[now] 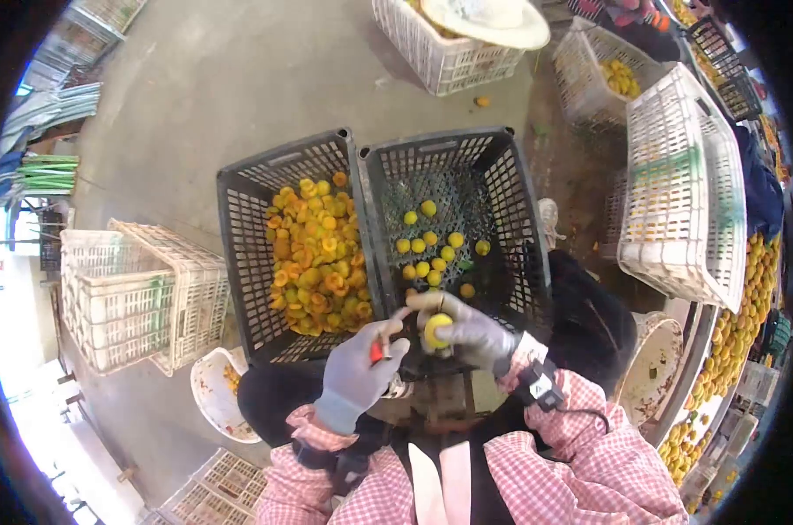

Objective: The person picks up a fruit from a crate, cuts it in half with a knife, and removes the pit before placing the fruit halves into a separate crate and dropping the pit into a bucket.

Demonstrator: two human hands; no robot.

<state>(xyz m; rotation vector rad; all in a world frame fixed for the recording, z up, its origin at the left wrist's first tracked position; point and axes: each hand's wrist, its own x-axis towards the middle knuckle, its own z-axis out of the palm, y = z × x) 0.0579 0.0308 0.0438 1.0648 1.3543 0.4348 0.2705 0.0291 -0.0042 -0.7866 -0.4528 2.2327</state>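
Note:
My left hand [359,374], in a grey glove, is closed around a small red-handled tool [377,352]; its working end is hard to make out. Gripped in my gloved right hand [473,334] is a whole yellow apricot [437,331], close beside the left fingers. Both hands hover over the near edge of two black crates. Cut-open apricots [324,254] heap up in the left black crate [239,219]. Several whole apricots [430,238] lie scattered on the bottom of the right black crate [523,210].
White plastic crates stand at left [121,306], at right [676,184] and at the top [449,66], the last under a straw hat [492,19]. A white bucket [217,394] sits lower left, another bucket [654,363] right. Apricots [737,324] cover a long surface at far right.

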